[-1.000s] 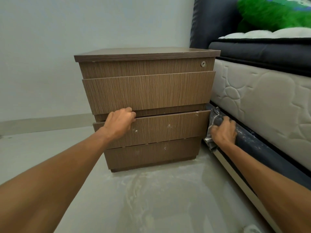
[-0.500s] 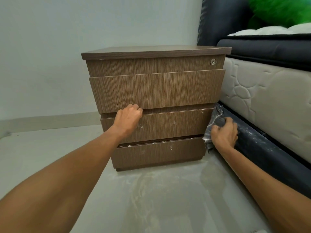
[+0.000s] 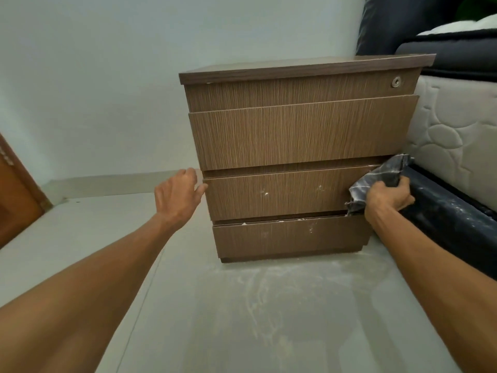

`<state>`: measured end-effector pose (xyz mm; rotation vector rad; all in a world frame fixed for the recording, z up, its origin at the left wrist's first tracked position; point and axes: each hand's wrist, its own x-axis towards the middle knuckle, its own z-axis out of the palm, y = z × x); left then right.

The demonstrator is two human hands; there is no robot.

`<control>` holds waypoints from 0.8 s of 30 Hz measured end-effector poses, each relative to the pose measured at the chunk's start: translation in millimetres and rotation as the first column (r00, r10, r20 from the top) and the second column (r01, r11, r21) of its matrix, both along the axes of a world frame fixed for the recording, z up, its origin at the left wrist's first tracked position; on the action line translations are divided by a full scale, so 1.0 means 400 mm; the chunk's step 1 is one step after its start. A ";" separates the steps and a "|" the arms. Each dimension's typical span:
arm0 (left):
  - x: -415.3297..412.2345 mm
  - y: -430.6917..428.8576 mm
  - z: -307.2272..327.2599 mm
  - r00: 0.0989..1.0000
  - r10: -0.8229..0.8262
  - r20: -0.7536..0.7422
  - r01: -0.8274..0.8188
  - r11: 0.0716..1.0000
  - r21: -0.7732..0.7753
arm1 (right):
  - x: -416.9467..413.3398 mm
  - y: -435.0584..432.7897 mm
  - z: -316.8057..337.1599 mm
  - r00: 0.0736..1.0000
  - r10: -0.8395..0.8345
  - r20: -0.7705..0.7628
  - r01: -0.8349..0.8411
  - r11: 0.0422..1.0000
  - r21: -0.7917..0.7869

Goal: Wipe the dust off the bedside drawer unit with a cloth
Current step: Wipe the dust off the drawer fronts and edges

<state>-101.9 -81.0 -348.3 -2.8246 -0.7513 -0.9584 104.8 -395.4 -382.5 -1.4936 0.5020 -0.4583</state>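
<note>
Dust shows as white specks (image 3: 266, 193) on the middle drawer front of the bedside drawer unit (image 3: 301, 135), with more along the top edge of the bottom drawer. The brown wood-grain unit stands on the pale floor (image 3: 215, 319), its back to the light wall (image 3: 134, 76) and its right side just beside the bed. A round metal lock (image 3: 396, 82) sits at the upper right of its top panel. The left hand (image 3: 178, 193) is at the left edge of the middle drawer, fingers loosely spread and holding nothing; the thumb tip seems to meet the drawer's corner, though contact cannot be told for sure. The right hand (image 3: 387, 196) has its fingers curled round a dark cloth (image 3: 382, 176) with thin light stripes, bunched against the right end of the middle drawer, between the unit and the dark bed base (image 3: 451, 222). That base is streaked with white dust. Above it lies a quilted white mattress (image 3: 451, 130), with a dark headboard (image 3: 390, 22) behind. Whitish smears mark the floor before the unit. An orange-brown wooden door (image 3: 13, 205) shows at the far left.
</note>
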 end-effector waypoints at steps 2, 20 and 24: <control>-0.005 0.026 -0.009 0.998 -0.038 0.045 0.042 0.993 -0.109 | -0.008 0.011 -0.012 0.999 0.008 0.033 -0.008 1.000 0.004; 0.024 0.042 -0.021 0.972 -0.196 0.133 0.220 0.953 -0.208 | -0.290 0.410 -0.009 0.819 0.500 0.280 -0.458 0.865 -0.204; 0.020 0.049 -0.024 0.967 -0.212 0.142 0.239 0.946 -0.217 | -0.334 0.500 -0.036 0.716 0.648 0.259 -0.545 0.751 -0.373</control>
